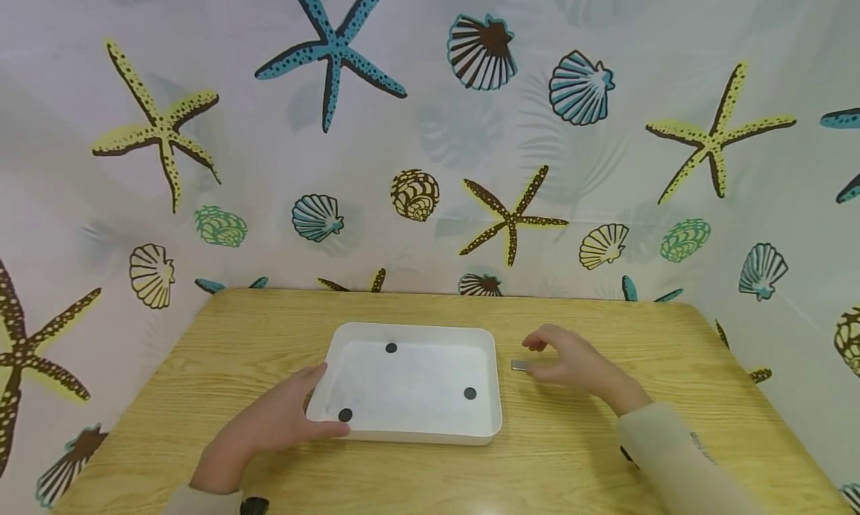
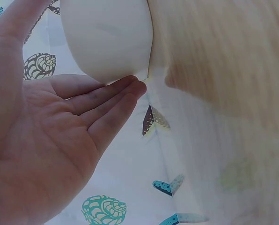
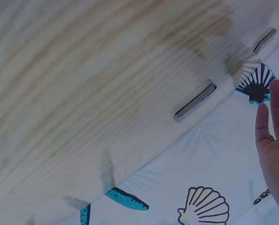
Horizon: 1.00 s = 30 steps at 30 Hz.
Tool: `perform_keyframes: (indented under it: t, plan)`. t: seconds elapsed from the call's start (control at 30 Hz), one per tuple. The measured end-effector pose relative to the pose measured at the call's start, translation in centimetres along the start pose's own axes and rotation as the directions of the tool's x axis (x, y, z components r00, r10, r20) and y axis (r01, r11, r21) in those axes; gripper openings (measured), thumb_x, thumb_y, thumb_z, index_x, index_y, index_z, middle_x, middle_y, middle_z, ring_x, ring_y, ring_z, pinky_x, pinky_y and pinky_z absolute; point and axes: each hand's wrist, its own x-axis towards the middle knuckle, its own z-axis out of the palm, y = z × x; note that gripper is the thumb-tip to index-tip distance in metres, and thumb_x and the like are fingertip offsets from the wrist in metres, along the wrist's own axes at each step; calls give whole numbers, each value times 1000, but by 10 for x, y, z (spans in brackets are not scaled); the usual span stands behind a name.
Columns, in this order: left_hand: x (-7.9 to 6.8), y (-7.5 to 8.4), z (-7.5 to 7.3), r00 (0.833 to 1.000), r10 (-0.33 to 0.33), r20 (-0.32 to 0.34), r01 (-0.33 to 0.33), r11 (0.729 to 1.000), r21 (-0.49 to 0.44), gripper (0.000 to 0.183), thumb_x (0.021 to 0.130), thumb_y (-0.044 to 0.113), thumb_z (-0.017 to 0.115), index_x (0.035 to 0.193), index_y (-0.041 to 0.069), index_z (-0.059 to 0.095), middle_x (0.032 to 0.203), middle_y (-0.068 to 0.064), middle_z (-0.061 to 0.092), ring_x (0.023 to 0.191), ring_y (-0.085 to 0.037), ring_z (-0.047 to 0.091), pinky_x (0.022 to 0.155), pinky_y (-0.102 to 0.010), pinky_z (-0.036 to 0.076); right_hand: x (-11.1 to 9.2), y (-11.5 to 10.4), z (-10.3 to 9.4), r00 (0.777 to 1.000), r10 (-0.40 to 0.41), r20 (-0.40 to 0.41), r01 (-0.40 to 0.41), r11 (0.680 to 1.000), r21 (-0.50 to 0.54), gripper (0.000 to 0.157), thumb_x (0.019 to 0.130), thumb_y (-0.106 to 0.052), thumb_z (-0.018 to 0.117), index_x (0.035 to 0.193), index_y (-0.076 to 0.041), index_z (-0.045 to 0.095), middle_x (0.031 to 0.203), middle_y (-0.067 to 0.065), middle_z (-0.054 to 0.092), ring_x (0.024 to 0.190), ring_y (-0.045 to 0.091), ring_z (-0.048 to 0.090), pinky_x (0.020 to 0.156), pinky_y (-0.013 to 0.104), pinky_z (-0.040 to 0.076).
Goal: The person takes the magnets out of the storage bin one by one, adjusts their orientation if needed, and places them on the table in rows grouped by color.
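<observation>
Lying on the wooden table point(image 1: 403, 478), a small metal bar point(image 1: 519, 365) shows its end at the right hand's point(image 1: 571, 362) thumb, on the side toward the left hand. Its visible part runs left to right, pointing to the white tray point(image 1: 430, 437) between the hands; the right hand is much the nearer. Thumb and index finger of this hand are parted, but whether the thumb touches the bar, I cannot tell. The right wrist view shows two bars point(image 3: 195, 101) point(image 3: 264, 40); which one is by the thumb is unclear. Inside the tray are three black discs point(image 1: 346, 415), two nearer to the left hand point(image 1: 282, 410) and one to the right. The left hand spreads wide around the tray's near left corner, touching it with straight fingers. Beyond both hands hangs a starfish-and-seashell printed cloth point(image 1: 403, 134).
</observation>
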Motion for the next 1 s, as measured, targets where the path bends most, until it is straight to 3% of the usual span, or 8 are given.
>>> perform_keyframes:
  t: [0.37, 0.63, 0.83, 1.0]
  plan:
    - [2, 2, -2, 1000, -18, 15, 18, 1000, -8, 123, 78, 60, 83, 158, -12, 24, 162, -34, 33, 149, -49, 37, 118, -64, 38, 13, -32, 12, 996, -91, -11, 92, 995, 30, 35, 92, -18, 75, 123, -5, 68, 119, 13, 69, 111, 30, 63, 100, 55, 54]
    - [2, 0, -1, 1000, 1, 5, -1, 1000, -7, 122, 79, 61, 83, 157, -13, 25, 162, -33, 34, 149, -49, 38, 118, -62, 39, 18, -42, 23, 983, -180, -30, 179, 983, -35, 34, 91, -24, 76, 119, -6, 70, 116, 8, 72, 109, 30, 65, 98, 50, 53]
    - [1, -1, 0, 1000, 3, 6, -3, 1000, -12, 122, 78, 60, 84, 157, -13, 26, 161, -34, 35, 149, -49, 38, 118, -62, 39, 22, -46, 32, 988, -155, 8, 155, 984, -83, 28, 91, -27, 75, 115, -13, 73, 118, 0, 71, 118, 24, 63, 108, 54, 44]
    - [1, 0, -1, 1000, 1, 8, -1, 1000, -13, 121, 79, 60, 83, 157, -13, 26, 161, -33, 35, 149, -49, 38, 118, -62, 39, 25, -51, 37, 989, -143, 36, 145, 986, -79, 23, 91, -26, 76, 110, -13, 74, 120, 1, 70, 125, 27, 58, 114, 57, 38]
